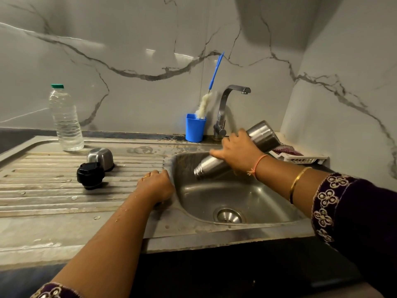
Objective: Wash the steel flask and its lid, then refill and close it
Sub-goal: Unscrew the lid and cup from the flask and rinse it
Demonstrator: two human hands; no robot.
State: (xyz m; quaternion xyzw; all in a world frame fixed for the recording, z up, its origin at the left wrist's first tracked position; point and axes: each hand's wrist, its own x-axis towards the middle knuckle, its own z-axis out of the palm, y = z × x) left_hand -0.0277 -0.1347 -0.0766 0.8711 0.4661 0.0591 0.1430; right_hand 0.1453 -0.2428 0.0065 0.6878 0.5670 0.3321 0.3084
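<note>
My right hand (pixel 238 150) grips the steel flask (pixel 261 135) round its middle and holds it tilted over the sink basin (pixel 268 203), mouth pointing down and to the left, base up toward the wall. The black flask lid (pixel 90 174) stands on the ribbed draining board, with the steel cap cup (pixel 101 158) upside down just behind it. My left hand (pixel 156 186) rests on the basin's left rim with its fingers curled over the edge.
A tap (pixel 227 104) rises behind the basin. A blue cup (pixel 195 127) holding a bottle brush (pixel 204 105) stands left of it. A clear plastic water bottle (pixel 65 119) stands at the back of the draining board (pixel 43 190). A white rack (pixel 300 158) sits at the right.
</note>
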